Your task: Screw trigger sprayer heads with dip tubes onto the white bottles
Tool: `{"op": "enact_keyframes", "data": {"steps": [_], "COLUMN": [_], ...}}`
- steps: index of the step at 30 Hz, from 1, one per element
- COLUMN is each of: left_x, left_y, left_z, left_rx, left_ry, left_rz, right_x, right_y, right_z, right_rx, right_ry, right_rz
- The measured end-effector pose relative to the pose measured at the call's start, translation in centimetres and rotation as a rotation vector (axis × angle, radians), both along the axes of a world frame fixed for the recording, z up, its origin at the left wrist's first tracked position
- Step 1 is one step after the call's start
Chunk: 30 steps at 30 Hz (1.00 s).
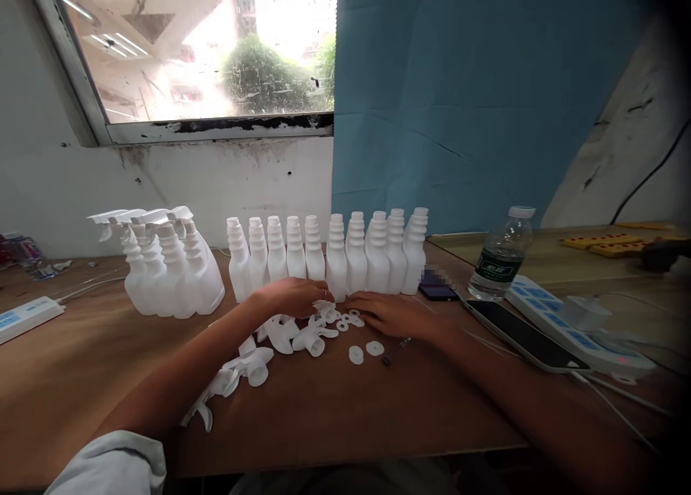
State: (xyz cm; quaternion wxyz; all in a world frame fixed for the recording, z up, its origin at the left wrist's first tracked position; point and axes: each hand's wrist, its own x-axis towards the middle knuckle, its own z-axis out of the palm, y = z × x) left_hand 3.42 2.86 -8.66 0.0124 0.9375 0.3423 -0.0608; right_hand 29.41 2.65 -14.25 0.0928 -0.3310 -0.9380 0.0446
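Note:
My left hand (299,297) is closed on a white spray trigger head (324,310), its fingers curled over the part and mostly hidden from above. Just across from it, my right hand (386,314) reaches in with its fingers bunched together. Its fingertips are beside a small cluster of white ring washers (346,319); anything pinched there is too small to make out. Two larger white discs (365,352) lie nearer to me. Below my left wrist, loose trigger heads (316,339) are spread over the brown table, several of them partly behind my forearm.
A row of white bottles without tops (356,257) stands behind my hands. Bottles fitted with trigger heads (173,272) are grouped at left. On the right are a water bottle (499,254), a phone (532,337), a power strip (572,322) and cables.

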Motion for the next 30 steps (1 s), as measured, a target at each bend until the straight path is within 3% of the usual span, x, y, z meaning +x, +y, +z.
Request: {"op": "enact_keyframes", "data": {"steps": [4, 10, 17, 21, 26, 30], "left_x": [0.4, 0.7, -0.3, -0.8, -1.1, -1.1], "left_y": [0.3, 0.3, -1.1, -3.6, -7.2, -8.8], "left_z": [-1.2, -1.3, 1.8, 2.8, 0.7, -1.2], "left_rx": [0.021, 0.072, 0.112, -0.024, -0.203, -0.305], "left_ry": [0.023, 0.015, -0.105, -0.344, -0.482, -0.504], "left_rz": [-0.042, -0.068, 0.003, 0.044, 0.036, 0.019], "right_x": [0.1, -0.1, -0.3, -0.7, -1.2, -1.6], "right_y": [0.7, 1.1, 0.8, 0.8, 0.1, -2.5], "right_z": [-0.9, -1.5, -1.3, -1.0, 0.3, 1.7], "right_rx": [-0.002, 0.019, 0.049, 0.08, 0.161, 0.266], "right_ry": [0.008, 0.001, 0.009, -0.011, 0.01, 0.137], "right_rz": [0.036, 0.021, -0.019, -0.034, -0.078, -0.065]}}
